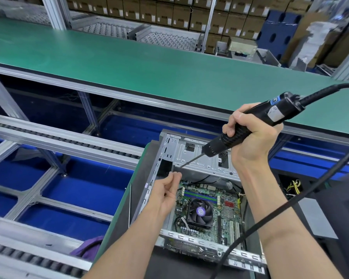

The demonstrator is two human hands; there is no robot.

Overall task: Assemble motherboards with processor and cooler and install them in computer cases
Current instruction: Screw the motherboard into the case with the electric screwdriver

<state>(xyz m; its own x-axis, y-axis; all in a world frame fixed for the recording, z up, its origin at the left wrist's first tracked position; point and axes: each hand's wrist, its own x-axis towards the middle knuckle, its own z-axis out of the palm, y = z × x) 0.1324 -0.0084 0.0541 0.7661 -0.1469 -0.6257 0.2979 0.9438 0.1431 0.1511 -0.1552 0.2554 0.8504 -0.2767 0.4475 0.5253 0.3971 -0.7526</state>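
Observation:
An open grey computer case (197, 158) lies on a dark mat. Inside it sits a green motherboard (224, 208) with a black cooler fan (199, 212) mounted on it. My right hand (250, 137) grips a black electric screwdriver (256, 121), its thin bit angled down to the left toward the case's upper left corner. My left hand (167, 192) hovers over the case's left side, fingertips pinched together just below the bit's tip; what they hold is too small to see.
A black cable (302, 200) runs from the screwdriver's rear and loops down across the case's right side. A green conveyor belt (149, 63) spans the back. Roller rails (69, 141) and blue bins (79, 190) lie left. A purple cloth (89, 246) sits at the bench edge.

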